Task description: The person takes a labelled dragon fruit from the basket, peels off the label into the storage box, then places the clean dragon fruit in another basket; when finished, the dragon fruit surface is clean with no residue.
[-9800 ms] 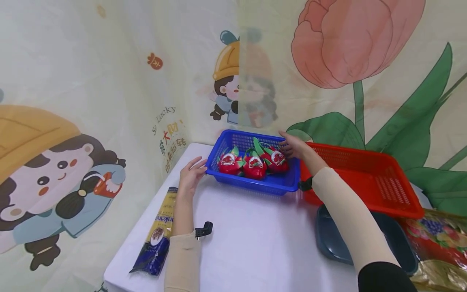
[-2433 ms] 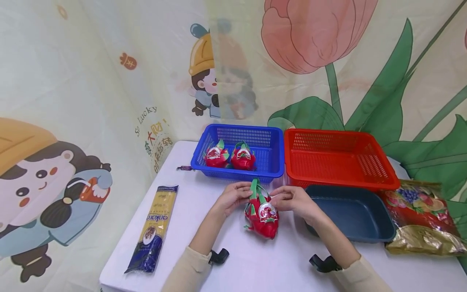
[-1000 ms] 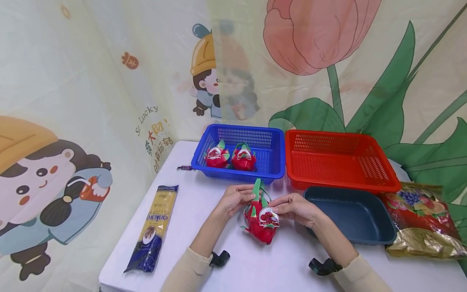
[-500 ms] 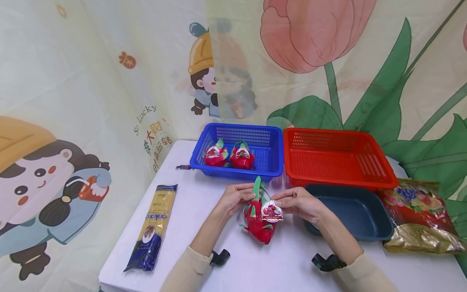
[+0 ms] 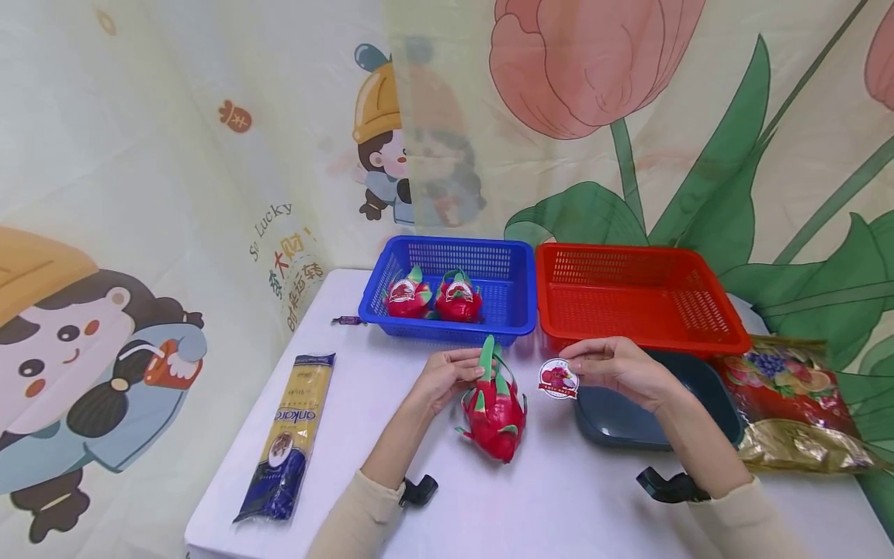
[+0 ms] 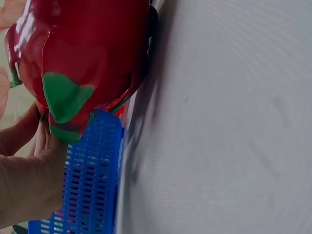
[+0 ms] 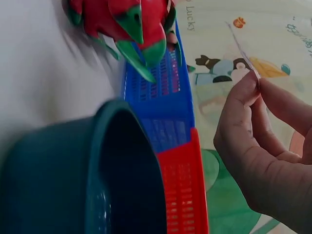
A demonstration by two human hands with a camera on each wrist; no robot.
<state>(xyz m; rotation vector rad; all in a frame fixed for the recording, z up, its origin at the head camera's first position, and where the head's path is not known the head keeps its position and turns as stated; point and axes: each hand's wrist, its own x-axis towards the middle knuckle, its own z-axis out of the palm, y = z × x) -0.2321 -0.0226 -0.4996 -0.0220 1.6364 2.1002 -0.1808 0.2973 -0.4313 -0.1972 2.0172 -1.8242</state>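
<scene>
In the head view my left hand (image 5: 447,380) pinches the green leafy top of a red dragon fruit (image 5: 494,427) over the white table. The left wrist view shows its glossy red skin and green scales (image 6: 66,95) close up. To its right, my right hand (image 5: 625,371) pinches the edge of a round white-and-red sticker (image 5: 558,379), which is apart from the fruit. The right wrist view has this sticker (image 7: 240,46) nearly edge-on between thumb and finger. Two dragon fruits (image 5: 459,301) with round stickers lie in the blue basket (image 5: 447,330) behind.
A red basket (image 5: 632,307) stands beside the blue one. Before it sits a dark blue-green basin (image 5: 618,423), partly behind my right hand. A red-and-gold bag (image 5: 796,442) lies far right. On the left are an ankara pasta packet (image 5: 289,435) and a small purple wrapped candy (image 5: 348,320).
The sticker has come off the dragon fruit, and my right hand has carried it to the right. The left hand keeps hold of the fruit, which earlier lay in the blue basket.
</scene>
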